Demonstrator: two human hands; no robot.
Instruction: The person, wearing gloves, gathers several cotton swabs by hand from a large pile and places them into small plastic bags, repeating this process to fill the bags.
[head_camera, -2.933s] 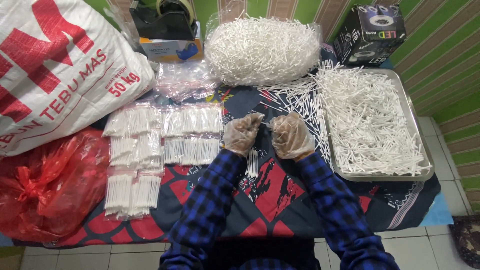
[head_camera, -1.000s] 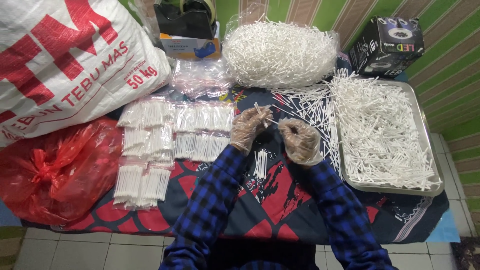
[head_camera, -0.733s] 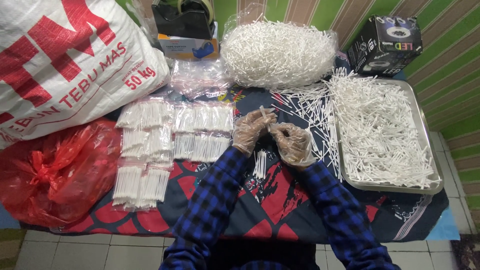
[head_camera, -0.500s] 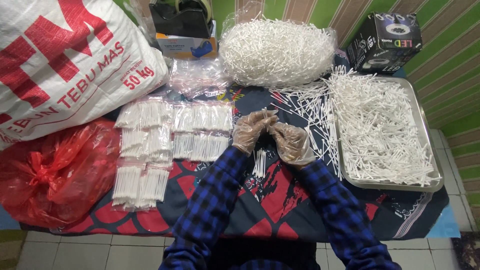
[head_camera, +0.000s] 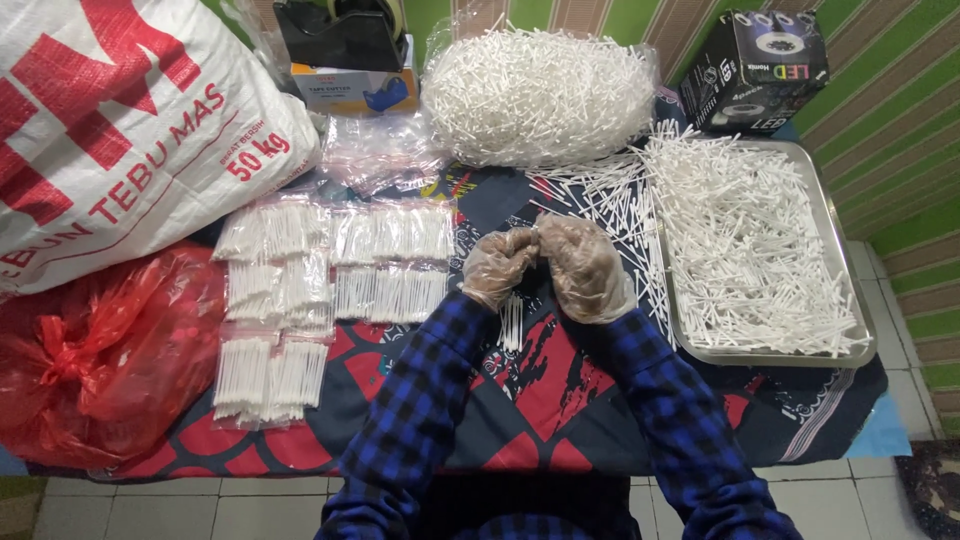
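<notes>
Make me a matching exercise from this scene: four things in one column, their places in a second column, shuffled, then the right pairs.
Things:
1. metal tray
2. red plastic bag
3. black box
4. filled clear packets

Places:
A. far right corner, behind the tray
B. near left edge
C. right of the hands, heaped with white sticks
D. in rows just left of the left hand

Pairs: 1-C, 2-B, 3-A, 4-D
</notes>
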